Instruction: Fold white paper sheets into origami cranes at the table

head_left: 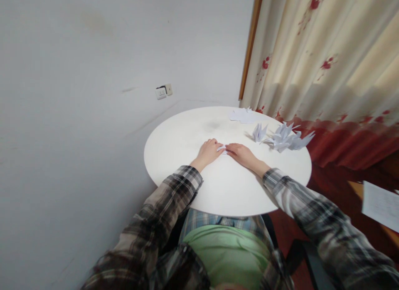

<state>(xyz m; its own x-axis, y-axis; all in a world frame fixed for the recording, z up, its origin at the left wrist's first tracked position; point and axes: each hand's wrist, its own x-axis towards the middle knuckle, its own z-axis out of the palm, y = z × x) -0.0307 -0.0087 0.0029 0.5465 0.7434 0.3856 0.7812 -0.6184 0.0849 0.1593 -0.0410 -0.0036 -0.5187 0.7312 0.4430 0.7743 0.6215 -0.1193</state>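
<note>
A small folded piece of white paper [222,149] lies on the round white table [181,136], between my two hands. My left hand [210,151] grips its left side, with the fingers curled. From the right, my right hand [241,153] pinches the paper's other side, thumb and fingers close together. Much of the paper is hidden under my fingers. Beyond my right hand stands a folded paper crane [259,133], and a cluster of similar paper cranes [281,137] sits farther right.
Flat white paper pieces [242,115] lie near the table's far edge. A wall with a socket [161,92] borders the left side. A flowered curtain [311,73] hangs behind on the right. Written sheets [380,204] rest on a wooden surface at the lower right.
</note>
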